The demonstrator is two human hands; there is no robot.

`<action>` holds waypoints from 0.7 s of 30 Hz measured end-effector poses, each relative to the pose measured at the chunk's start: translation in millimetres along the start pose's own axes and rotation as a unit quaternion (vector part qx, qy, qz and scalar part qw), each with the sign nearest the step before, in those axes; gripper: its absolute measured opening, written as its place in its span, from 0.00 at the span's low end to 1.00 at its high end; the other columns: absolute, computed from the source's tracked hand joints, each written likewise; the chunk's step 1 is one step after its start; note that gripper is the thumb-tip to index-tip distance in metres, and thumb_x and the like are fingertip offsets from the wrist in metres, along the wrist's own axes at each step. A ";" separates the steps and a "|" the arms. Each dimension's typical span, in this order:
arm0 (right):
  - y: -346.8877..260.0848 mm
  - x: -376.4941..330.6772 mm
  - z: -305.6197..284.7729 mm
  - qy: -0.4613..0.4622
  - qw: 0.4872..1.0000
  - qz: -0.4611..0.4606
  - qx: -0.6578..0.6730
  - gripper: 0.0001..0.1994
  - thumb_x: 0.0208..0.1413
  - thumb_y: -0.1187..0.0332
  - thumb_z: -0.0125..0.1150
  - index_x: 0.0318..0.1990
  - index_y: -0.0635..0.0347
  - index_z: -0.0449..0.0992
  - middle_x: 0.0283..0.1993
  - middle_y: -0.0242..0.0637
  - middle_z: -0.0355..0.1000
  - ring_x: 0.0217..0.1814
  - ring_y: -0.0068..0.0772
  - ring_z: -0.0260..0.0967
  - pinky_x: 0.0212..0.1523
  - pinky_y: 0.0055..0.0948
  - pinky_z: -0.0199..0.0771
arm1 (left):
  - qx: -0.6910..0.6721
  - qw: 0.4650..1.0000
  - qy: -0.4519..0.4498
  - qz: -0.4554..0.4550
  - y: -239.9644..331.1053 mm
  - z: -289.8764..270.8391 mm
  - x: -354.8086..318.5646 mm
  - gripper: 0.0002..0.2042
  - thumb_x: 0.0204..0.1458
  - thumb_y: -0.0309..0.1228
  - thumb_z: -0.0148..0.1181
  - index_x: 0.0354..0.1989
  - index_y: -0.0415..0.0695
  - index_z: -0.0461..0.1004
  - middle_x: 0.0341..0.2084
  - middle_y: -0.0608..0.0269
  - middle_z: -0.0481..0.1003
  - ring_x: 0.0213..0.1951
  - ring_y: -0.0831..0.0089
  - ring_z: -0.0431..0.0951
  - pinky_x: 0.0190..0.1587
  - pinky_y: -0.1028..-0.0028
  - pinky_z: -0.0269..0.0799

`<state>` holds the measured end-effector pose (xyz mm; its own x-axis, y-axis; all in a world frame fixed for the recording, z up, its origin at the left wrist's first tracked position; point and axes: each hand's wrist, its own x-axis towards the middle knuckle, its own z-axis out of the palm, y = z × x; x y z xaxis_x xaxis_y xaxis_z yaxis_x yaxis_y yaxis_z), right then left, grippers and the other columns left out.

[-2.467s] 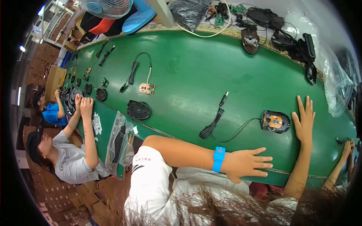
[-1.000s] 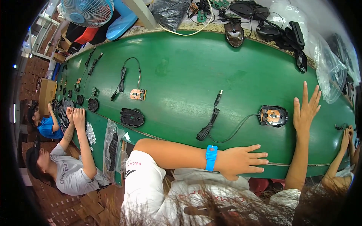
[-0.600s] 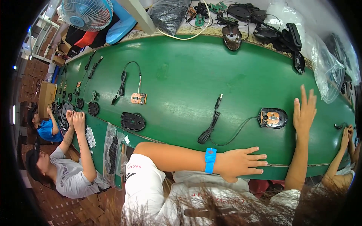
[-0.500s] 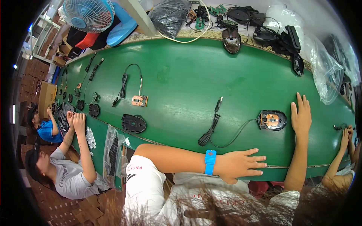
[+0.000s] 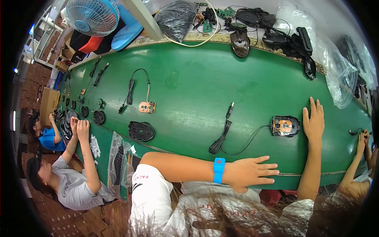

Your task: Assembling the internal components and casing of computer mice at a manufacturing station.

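Note:
My left hand (image 5: 252,172) lies flat at the near edge of the green work surface, fingers spread and pointing right, holding nothing. A blue wrist strap (image 5: 219,170) is round that wrist. My right hand (image 5: 314,120) rests with fingers stretched away from me, also empty. Just left of it sits an open black mouse base (image 5: 295,127) with an orange circuit board (image 5: 281,126) inside. Its black cable (image 5: 222,136) runs left to a tied bundle with a USB plug. Farther left lie another mouse base (image 5: 141,130) and a loose orange circuit board (image 5: 147,107) with its cable.
Mouse parts and cables line the green surface (image 5: 189,87) leftward. On the far ledge are a black plastic bag (image 5: 175,19), mouse shells (image 5: 241,43) and clear bags (image 5: 339,79). A blue fan (image 5: 92,17) stands far left. Co-workers sit left (image 5: 75,177) and right (image 5: 357,173).
The loose board, the left mouse base and the cable bundle have shifted very slightly to the right. Both my hands stay almost still.

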<state>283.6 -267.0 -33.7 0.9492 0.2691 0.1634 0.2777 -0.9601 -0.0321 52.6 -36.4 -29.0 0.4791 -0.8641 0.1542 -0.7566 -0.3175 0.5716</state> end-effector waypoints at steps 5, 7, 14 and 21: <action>4.2 2.2 3.5 0.008 1.000 -0.002 -0.001 0.27 0.68 0.53 0.50 0.73 0.48 0.63 0.76 0.49 0.57 0.77 0.58 0.54 0.73 0.48 0.58 | -0.002 1.000 0.005 0.001 -0.6 0.8 0.9 0.48 0.38 0.41 0.69 0.73 0.44 0.58 0.76 0.49 0.50 0.78 0.53 0.46 0.77 0.44 0.39; 6.4 2.4 6.6 0.014 1.000 -0.003 0.004 0.27 0.68 0.54 0.51 0.72 0.48 0.63 0.76 0.50 0.58 0.77 0.59 0.54 0.72 0.49 0.59 | 0.000 1.000 0.002 -0.001 -0.2 0.6 1.0 0.48 0.38 0.41 0.69 0.73 0.44 0.58 0.76 0.49 0.50 0.78 0.53 0.46 0.77 0.44 0.39; 11.9 1.6 9.5 0.030 0.999 -0.005 0.018 0.28 0.66 0.54 0.53 0.72 0.48 0.64 0.75 0.51 0.59 0.75 0.62 0.55 0.71 0.52 0.61 | -0.006 1.000 -0.004 -0.003 1.1 -0.2 2.7 0.47 0.39 0.41 0.68 0.73 0.45 0.57 0.76 0.49 0.51 0.78 0.53 0.46 0.77 0.45 0.39; 11.5 2.2 2.1 0.011 0.999 0.006 0.030 0.29 0.66 0.54 0.53 0.73 0.48 0.63 0.75 0.50 0.60 0.76 0.58 0.57 0.70 0.52 0.63 | -0.006 1.000 -0.006 -0.006 1.9 -1.3 -0.6 0.47 0.40 0.41 0.68 0.73 0.45 0.57 0.76 0.50 0.51 0.78 0.54 0.46 0.76 0.45 0.41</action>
<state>289.2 -277.3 -35.8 0.9492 0.2558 0.1833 0.2757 -0.9568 -0.0923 51.5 -36.0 -26.9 0.4825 -0.8650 0.1380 -0.7460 -0.3233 0.5823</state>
